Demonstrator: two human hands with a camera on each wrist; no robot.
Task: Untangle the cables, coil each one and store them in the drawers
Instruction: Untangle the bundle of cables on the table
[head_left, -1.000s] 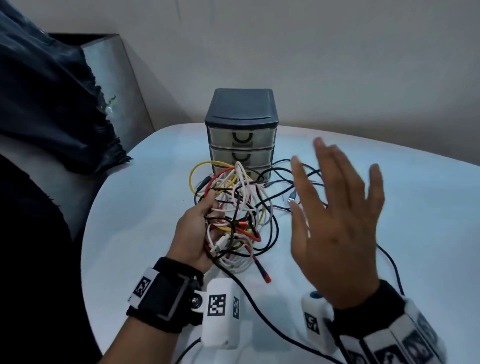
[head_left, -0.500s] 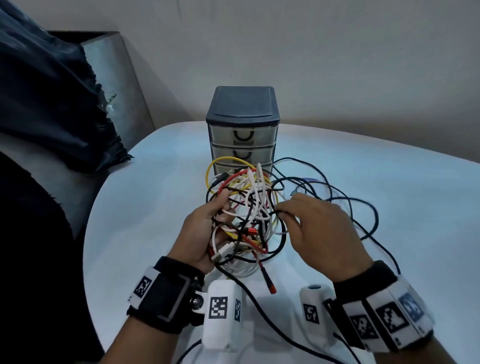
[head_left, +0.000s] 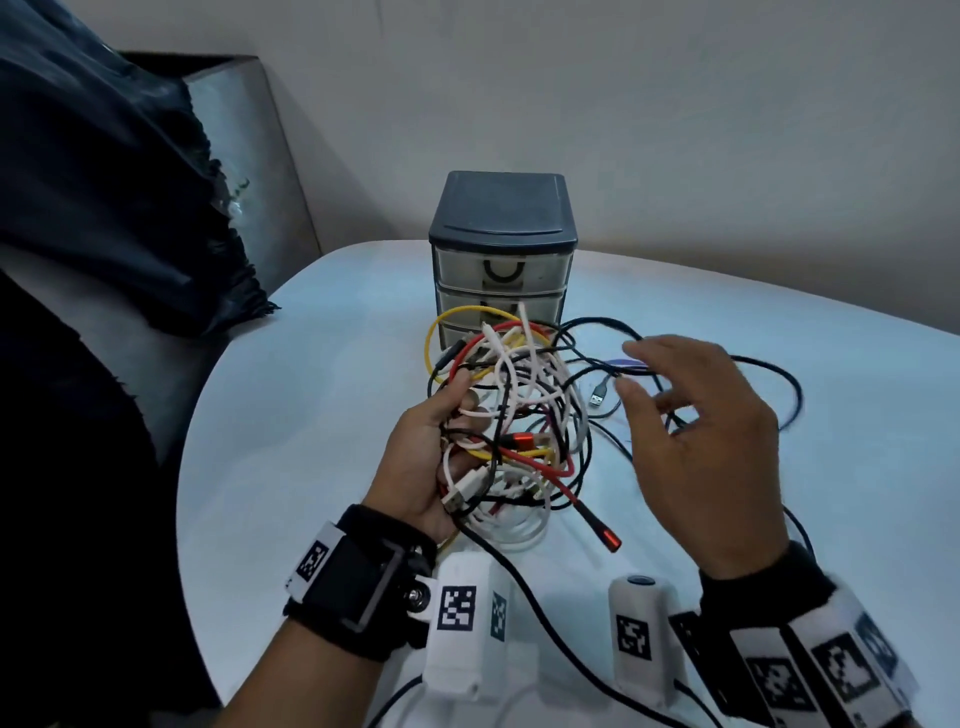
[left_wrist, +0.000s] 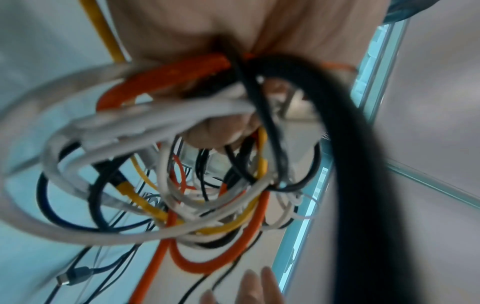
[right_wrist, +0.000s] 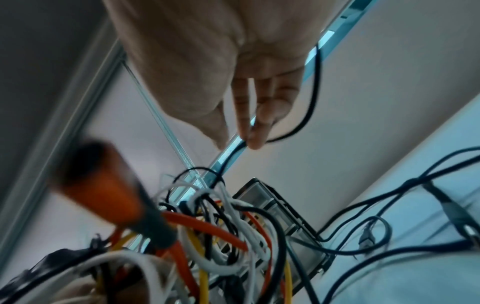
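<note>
While dark cloth (head_left: 98, 171) hangs at the far left beside a white table (head_left: 311, 415), the left hand (head_left: 423, 457) sits left of centre, palm up, fingers curled around a tangled bundle of cables (head_left: 511, 410). White, black, yellow and red strands loop over and through each other in that bundle, and the left wrist view shows a fingertip (left_wrist: 215, 133) pressed among them. A red cable end (head_left: 605, 538) dangles from the bundle just above the table. Behind the bundle stands a small drawer unit (head_left: 501, 260) with a dark top and translucent drawers, all pushed in; the lowest is partly hidden by the loops. Right of the bundle, a USB plug (head_left: 597, 397) lies on the table. Further right, the right hand (head_left: 701, 441) hovers with its fingers spread and relaxed; a thin black cable (head_left: 769, 369) runs under it, and the right wrist view shows this cable (right_wrist: 306, 115) passing by the fingertips (right_wrist: 253, 131), with no clear grip. Its loops trail across the table to the right.
</note>
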